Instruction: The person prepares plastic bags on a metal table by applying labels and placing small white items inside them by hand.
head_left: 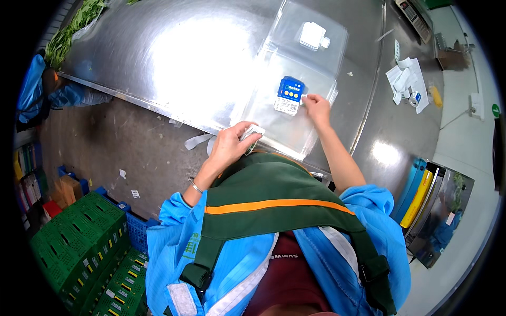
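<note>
Head view looks down on a steel table (174, 58) where a clear plastic bag (295, 68) lies flat. On the bag sits a blue and white label (289, 96), at about one o'clock from the person's chest. The right hand (317, 107) pinches the label's right edge with its fingertips, touching it. The left hand (232, 145), at about eleven o'clock near the table's front edge, is clenched around a small white object (254, 131) that I cannot identify. A white block (313, 35) rests farther up on the bag, at twelve o'clock. Green crates (84, 237) stand on the floor at eight o'clock, and crumpled papers (406, 81) lie at two o'clock.
</note>
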Demonstrator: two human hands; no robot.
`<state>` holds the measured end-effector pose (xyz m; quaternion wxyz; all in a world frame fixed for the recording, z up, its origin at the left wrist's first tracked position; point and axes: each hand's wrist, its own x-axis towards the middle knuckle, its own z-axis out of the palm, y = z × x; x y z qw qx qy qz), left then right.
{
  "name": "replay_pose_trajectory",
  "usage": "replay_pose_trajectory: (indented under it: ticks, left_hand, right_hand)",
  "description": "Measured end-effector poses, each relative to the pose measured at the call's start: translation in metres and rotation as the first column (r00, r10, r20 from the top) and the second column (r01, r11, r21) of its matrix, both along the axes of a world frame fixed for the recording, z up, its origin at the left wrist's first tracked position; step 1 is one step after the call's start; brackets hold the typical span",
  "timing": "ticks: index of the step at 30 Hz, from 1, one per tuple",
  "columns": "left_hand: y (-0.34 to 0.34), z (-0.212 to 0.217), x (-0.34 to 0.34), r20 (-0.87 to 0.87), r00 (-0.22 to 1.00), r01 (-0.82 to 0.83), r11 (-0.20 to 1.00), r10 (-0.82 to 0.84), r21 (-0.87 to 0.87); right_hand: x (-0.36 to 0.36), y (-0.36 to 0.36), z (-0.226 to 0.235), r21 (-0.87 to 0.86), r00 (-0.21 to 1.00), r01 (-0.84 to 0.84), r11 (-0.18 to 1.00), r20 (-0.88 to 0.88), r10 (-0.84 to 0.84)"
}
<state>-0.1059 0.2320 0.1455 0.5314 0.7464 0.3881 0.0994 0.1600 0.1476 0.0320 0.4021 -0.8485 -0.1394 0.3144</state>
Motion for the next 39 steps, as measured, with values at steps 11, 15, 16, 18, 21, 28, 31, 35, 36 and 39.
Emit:
replay_pose_trajectory:
  ticks: [11, 15, 16, 18, 21, 28, 31, 35, 36, 39]
  left_hand:
    - [0.007, -0.016, -0.017, 0.243, 0.959, -0.019, 0.885, 0.148, -0.466]
    - [0.002, -0.012, -0.008, 0.262, 0.945, -0.023, 0.838, 0.196, -0.545]
    - [0.001, -0.011, -0.01, 0.217, 0.962, -0.042, 0.871, 0.168, -0.49]
    - [-0.001, -0.01, -0.012, 0.126, 0.984, -0.067, 0.925, 0.123, -0.374]
    - [0.001, -0.015, -0.014, -0.021, 0.991, -0.132, 0.928, 0.133, -0.349]
    - [-0.008, -0.027, -0.013, 0.199, 0.96, -0.102, 0.908, 0.197, -0.407]
    - [-0.006, -0.027, -0.014, 0.164, 0.967, -0.113, 0.904, 0.195, -0.411]
    - [-0.016, -0.033, -0.01, 0.254, 0.933, -0.111, 0.872, 0.257, -0.477]
    - [-0.015, -0.032, -0.01, 0.219, 0.952, -0.101, 0.893, 0.215, -0.438]
    - [-0.008, -0.027, -0.014, 0.041, 0.995, -0.073, 0.959, 0.087, -0.273]
  right_hand:
    - [-0.009, -0.061, 0.018, -0.447, 0.404, -0.776, 0.445, 0.189, 0.895]
    - [0.025, -0.043, 0.007, -0.208, 0.617, -0.772, 0.601, -0.014, 0.787]
    - [0.03, -0.042, 0.007, -0.14, 0.682, -0.731, 0.668, -0.112, 0.723]
    - [0.022, -0.05, 0.012, -0.21, 0.6, -0.763, 0.611, 0.123, 0.791]
    - [-0.001, -0.072, 0.017, -0.366, 0.428, -0.776, 0.514, 0.294, 0.855]
    - [0.015, -0.065, 0.001, -0.177, 0.578, -0.771, 0.612, 0.212, 0.788]
    - [0.0, -0.076, 0.011, -0.33, 0.403, -0.797, 0.506, 0.333, 0.852]
    - [0.016, -0.066, 0.0, -0.175, 0.511, -0.812, 0.557, 0.247, 0.823]
    - [0.022, -0.063, 0.002, -0.149, 0.603, -0.76, 0.633, 0.204, 0.771]
    - [0.055, -0.039, 0.022, 0.102, 0.935, -0.331, 0.938, 0.169, 0.312]
